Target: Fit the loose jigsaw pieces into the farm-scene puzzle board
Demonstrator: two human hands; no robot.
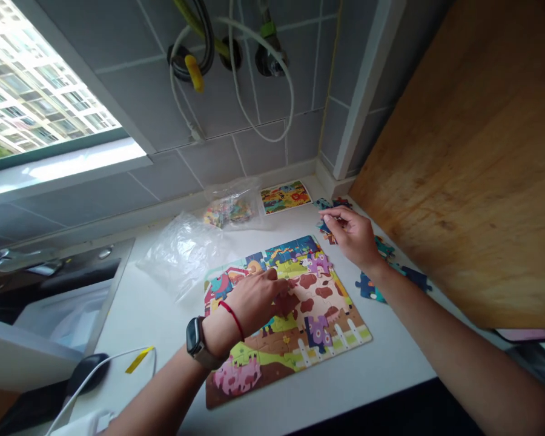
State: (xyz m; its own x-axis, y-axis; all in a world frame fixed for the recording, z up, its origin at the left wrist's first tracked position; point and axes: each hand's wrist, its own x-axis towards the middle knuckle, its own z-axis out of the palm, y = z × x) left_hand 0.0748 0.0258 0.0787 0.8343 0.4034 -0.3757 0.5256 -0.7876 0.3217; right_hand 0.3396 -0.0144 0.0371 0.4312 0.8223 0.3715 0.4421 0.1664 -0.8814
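Observation:
A jigsaw puzzle board [277, 366] with a farm picture lies on the counter, showing a spotted cow, a pink pig and a white fence. Over its middle is my left hand [258, 297], fingers curled down at the board; what they hold, if anything, is hidden. My right hand [352, 236] hovers beyond the board's far right corner, thumb and fingers drawn together above loose puzzle pieces [330, 236]. Whether a piece is between them I cannot make out. Two purple pieces, one near the fence [318, 334] and one near the cow's head [318, 264], rest on the board.
More loose pieces [372, 287] lie beneath my right forearm. Behind the board are a crumpled clear bag [181, 251], a bag of pieces [231, 209] and a picture card [285, 197]. A sink [111, 284] is left; a wooden panel [463, 169] stands right.

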